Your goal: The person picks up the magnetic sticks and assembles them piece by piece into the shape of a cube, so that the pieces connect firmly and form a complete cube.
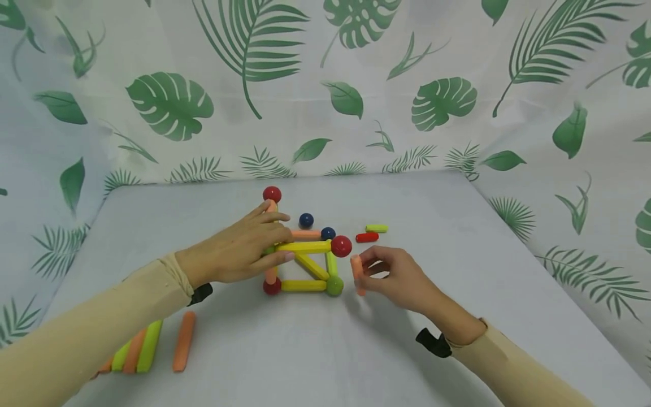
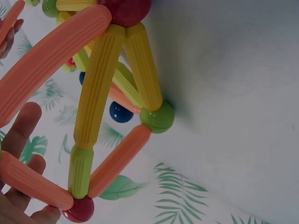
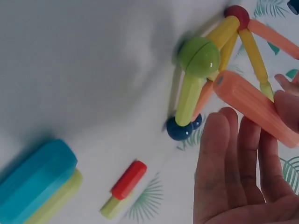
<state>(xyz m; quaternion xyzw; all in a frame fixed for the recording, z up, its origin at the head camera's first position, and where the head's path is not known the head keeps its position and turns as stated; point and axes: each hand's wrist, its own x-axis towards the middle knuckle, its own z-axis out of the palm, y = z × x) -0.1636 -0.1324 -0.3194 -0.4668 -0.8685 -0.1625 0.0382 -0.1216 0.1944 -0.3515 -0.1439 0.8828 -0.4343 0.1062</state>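
sleeve [image 1: 96,333], orange stick [image 1: 356,264] in right hand [image 1: 396,277]

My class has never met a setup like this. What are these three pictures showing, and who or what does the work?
There is no machine: a person is working barehanded. The wide picture comes from a camera worn on the head, looking forward and down; the others come from cameras on the left and right wrists, so the same scene looks tilted. On the white surface stands a frame of coloured rods and balls. The left hand holds its upright side; the right hand pinches an orange rod beside it. Beyond the right hand lie a short red rod and a short yellow-green rod; more rods lie near the left sleeve.
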